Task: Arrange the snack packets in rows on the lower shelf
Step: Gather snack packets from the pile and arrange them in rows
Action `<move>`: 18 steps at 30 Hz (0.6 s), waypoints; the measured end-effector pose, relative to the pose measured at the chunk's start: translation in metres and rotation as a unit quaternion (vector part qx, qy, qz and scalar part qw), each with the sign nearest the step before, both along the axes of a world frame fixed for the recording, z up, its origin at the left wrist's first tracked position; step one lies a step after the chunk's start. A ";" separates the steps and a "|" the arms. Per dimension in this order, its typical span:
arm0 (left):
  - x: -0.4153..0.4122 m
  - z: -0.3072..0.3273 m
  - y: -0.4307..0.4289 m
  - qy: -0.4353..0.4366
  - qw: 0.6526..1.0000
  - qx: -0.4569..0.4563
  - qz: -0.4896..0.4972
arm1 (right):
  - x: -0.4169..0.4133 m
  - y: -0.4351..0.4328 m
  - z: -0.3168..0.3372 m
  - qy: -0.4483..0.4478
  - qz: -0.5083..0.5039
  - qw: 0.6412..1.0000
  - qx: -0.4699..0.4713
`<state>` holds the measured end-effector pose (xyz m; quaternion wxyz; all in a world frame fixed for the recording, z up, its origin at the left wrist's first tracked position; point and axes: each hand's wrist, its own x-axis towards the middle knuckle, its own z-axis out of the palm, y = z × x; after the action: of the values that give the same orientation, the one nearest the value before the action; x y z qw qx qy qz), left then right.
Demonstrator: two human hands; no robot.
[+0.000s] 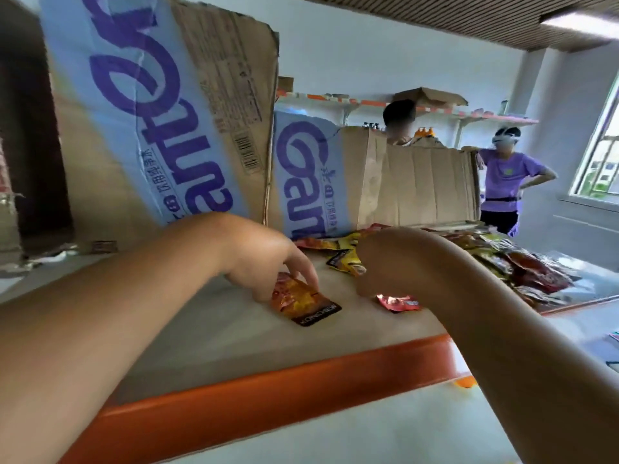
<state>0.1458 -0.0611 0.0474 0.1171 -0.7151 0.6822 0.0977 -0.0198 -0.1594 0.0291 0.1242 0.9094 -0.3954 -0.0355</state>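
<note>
Orange packet, black band at one end, lies flat on the shelf, directly under my left hand. The fingers of that hand point down and the tips press on the packet's far end. I see no pinch, and the thumb is out of sight.

Key relation: the packet's long axis runs on a slant, far end toward my left and black end toward me and to the right, so it is not square to the shelf's orange front lip. My left hand is the nearer one by a good margin. I judge that a small twist from the fingertips would line it up.

A red packet lies just to the right of it, apart and not touching, partly hidden under my right wrist. Together the two look like the start of a row along the front, with most of the task still to do.

My right hand shows only its back. A yellow packet sticks out on its left side, raised off the shelf, so I judge it held in the fingers, though the fingers are mostly hidden.

The loose heap of packets lies further right on the same shelf, well away from my left hand and closest to my right arm. Cardboard boxes stand behind.
</note>
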 end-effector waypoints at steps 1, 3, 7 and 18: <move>0.003 0.001 0.001 0.009 1.000 0.004 0.005 | -0.002 0.003 0.003 0.006 0.021 1.000 0.012; 0.009 0.004 0.005 0.027 0.999 0.019 0.020 | -0.002 0.002 0.009 -0.013 0.057 0.997 0.051; 0.030 0.003 0.006 0.021 0.999 0.003 0.036 | 0.008 0.002 0.022 -0.066 0.170 0.982 0.050; 0.047 -0.003 0.001 -0.027 0.988 -0.064 0.140 | 0.057 -0.005 0.003 -0.068 0.164 0.983 -0.035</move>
<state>0.1931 -0.0602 0.0447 0.0742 -0.8120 0.5768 0.0498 0.0370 -0.1643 0.0325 0.1329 0.9574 -0.2492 0.0609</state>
